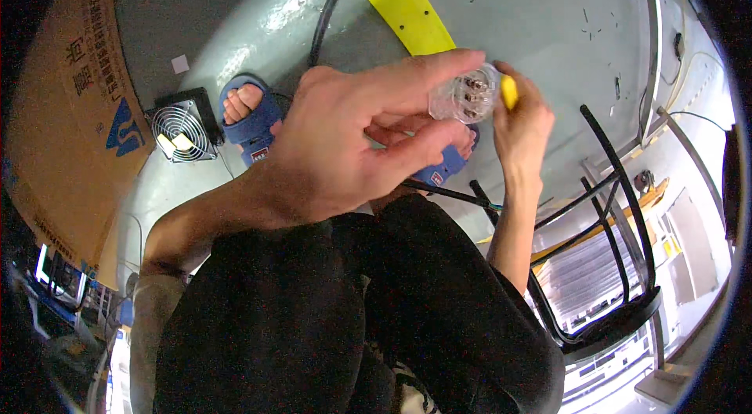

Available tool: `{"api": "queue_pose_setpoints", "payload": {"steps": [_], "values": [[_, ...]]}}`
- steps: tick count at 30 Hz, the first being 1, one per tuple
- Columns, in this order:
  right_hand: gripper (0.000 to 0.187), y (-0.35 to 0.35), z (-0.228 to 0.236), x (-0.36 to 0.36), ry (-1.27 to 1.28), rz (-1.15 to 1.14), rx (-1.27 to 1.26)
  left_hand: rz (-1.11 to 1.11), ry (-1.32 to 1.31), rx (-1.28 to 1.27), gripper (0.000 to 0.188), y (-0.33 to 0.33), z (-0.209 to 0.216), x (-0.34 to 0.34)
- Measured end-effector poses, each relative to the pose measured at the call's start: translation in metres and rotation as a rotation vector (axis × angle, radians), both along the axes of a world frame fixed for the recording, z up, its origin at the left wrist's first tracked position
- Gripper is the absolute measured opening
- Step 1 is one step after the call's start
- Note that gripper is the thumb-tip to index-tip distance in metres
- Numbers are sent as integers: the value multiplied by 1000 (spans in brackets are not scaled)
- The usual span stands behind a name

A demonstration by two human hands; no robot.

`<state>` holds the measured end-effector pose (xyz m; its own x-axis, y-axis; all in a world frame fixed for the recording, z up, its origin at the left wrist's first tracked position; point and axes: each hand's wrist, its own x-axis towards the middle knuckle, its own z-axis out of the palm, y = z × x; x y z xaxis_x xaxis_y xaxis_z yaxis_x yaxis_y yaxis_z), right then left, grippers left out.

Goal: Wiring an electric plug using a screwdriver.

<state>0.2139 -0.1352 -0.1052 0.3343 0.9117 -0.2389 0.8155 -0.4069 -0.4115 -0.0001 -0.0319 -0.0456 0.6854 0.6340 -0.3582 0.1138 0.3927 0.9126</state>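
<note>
Between the thumb and fingers of my left hand (337, 136) is a round, clear plastic piece (472, 94) with several brown metal-looking parts inside, perhaps a plug housing. My right hand (523, 122) is closed at its far side, its fingertips around a small yellow piece (509, 91); most of that is hidden by the fingers, so its kind does not show. The two held things are close together, and whether they touch I cannot tell. Just beyond my hands a flat, bright yellow strip (403, 5) with dark dots lies on the grey floor, its near end hidden behind my left hand.
A black cable (327, 14) curves along the floor. At left stand a small fan (184, 132) with a metal guard and a large cardboard box (74, 124). A black stool (615, 328) is tipped at right. Dark scraps (591, 14) lie far right. My sandalled feet are below.
</note>
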Motion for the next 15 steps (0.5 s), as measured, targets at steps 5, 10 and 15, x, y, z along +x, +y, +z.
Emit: {"api": "queue_pose_setpoints", "payload": {"steps": [5, 10, 15], "values": [[29, 5, -21, -3, 167, 65, -78, 46, -127, 233, 49, 8, 16, -3], [26, 7, -35, -4, 298, 93, -52, -41, -46, 431, 51, 19, 32, -9], [26, 14, -43, -8, 161, 74, -133, -58, -68, 607, 52, 19, 25, -7]]}}
